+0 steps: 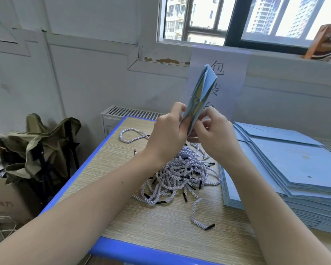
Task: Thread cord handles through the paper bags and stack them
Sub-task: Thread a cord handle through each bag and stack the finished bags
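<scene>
— What's nearest?

— A wood-grain surface [134,213] with a rounded blue edge. On it lies a tangled heap of cords [177,177], pale twisted rope with black tips; one loose cord [199,213] trails toward the near edge and another looped cord [131,135] lies apart at the far left.

— And to the right?

— A stack of flat paper bags [287,169], light blue and matte, fanned slightly, just beside the heap.

— Where is the bag in work?

— One folded paper bag [201,92] stands upright above the heap, edge-on, its lower end between both hands. The left hand [166,134] has its fingers [177,109] curled round the bag's left side; the right hand [215,134] pinches the bag's right edge. Whether a cord is in the grip I cannot tell.

— Any writing?

— Behind the bag a white paper sign [229,73] on the wall bears large black Chinese characters, the top one "包"; the rest are partly hidden. A cardboard box [6,203] at the left floor carries red print, unreadable.

— Farther?

— A white slatted radiator cover [122,113] and a window [237,18].
</scene>
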The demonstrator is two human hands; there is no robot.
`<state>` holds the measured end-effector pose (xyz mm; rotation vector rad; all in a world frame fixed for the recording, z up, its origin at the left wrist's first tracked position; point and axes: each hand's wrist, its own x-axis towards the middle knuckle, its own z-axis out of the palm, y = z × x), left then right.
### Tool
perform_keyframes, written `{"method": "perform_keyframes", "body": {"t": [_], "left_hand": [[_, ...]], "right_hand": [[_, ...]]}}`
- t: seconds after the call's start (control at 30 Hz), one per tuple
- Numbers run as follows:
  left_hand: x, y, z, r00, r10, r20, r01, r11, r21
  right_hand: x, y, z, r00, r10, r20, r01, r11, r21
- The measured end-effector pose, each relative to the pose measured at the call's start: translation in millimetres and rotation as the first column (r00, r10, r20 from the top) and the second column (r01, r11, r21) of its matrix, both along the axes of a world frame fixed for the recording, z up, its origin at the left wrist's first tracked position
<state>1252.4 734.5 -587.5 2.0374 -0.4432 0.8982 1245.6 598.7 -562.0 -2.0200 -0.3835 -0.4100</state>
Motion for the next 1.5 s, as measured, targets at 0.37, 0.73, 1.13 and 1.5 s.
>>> {"method": "perform_keyframes", "body": {"t": [0.37,0.73,1.13,1.5], "left_hand": [[-7,-5,4,0.989,0.061,0.134,-0.05,0.995,-0.085],[-8,-2,5,0.943,0.087,0.322,-0.074,0.996,-0.052],[-8,-3,9,0.966,0.109,0.236,-0.063,0.978,-0.198],[-10,-13,17,0.991,0.126,-0.038,-0.131,0.926,-0.354]], "right_hand": [[1,2,-3,0.999,0.009,0.054,-0.005,0.998,-0.069],[2,4,-3,0.996,0.024,0.088,-0.021,0.999,-0.04],[3,4,-4,0.996,0.013,0.092,-0.007,0.998,-0.061],[8,6,-10,0.994,0.005,0.114,0.01,0.992,-0.127]]}}
